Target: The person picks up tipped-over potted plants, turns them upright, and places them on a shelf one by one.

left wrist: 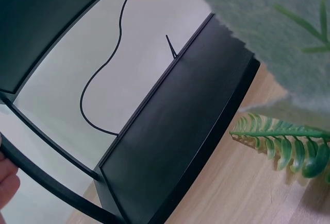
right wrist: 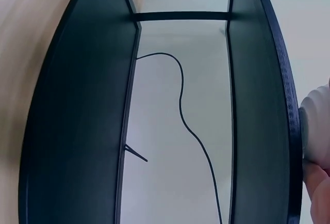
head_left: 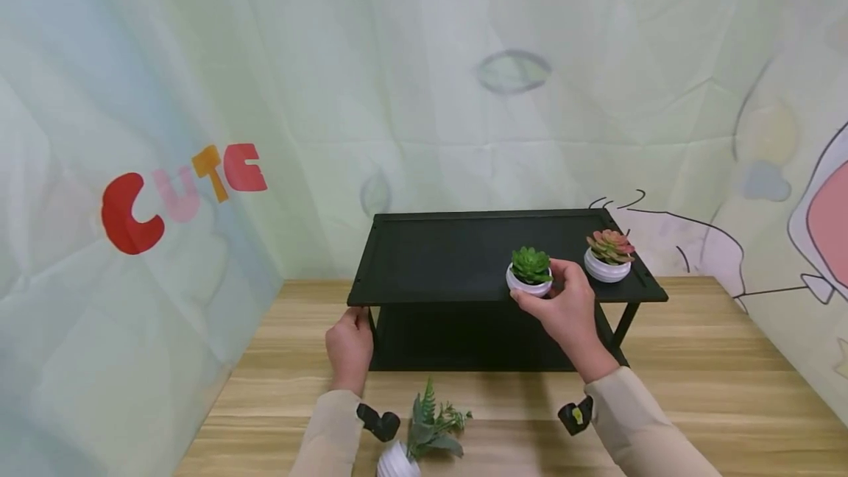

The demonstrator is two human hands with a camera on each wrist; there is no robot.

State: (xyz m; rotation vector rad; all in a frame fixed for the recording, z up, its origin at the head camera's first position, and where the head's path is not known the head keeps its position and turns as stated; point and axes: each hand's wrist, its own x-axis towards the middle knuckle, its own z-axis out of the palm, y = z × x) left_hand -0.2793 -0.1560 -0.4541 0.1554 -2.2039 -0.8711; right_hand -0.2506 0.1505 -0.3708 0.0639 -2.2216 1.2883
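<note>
A black two-tier shelf [head_left: 440,256] stands on the table. At its front left corner my left hand [head_left: 349,348] grips the shelf's leg [left wrist: 49,180], just under the top board. My right hand [head_left: 568,308] pinches a small white ribbed pot [right wrist: 315,126] with a green succulent [head_left: 531,265], thumb at the front and fingers behind. That pot is at the front edge of the top board. Right of it, a potted pink-and-green succulent [head_left: 610,247] sits in a white pot on the same board.
In front of the shelf, a white pot [head_left: 397,460] with a fern and leaves [head_left: 433,422] lies tilted on the wooden table [head_left: 265,389], near my left sleeve. The lower board [left wrist: 170,110] is under the top one. A printed cloth backdrop [head_left: 424,109] hangs behind.
</note>
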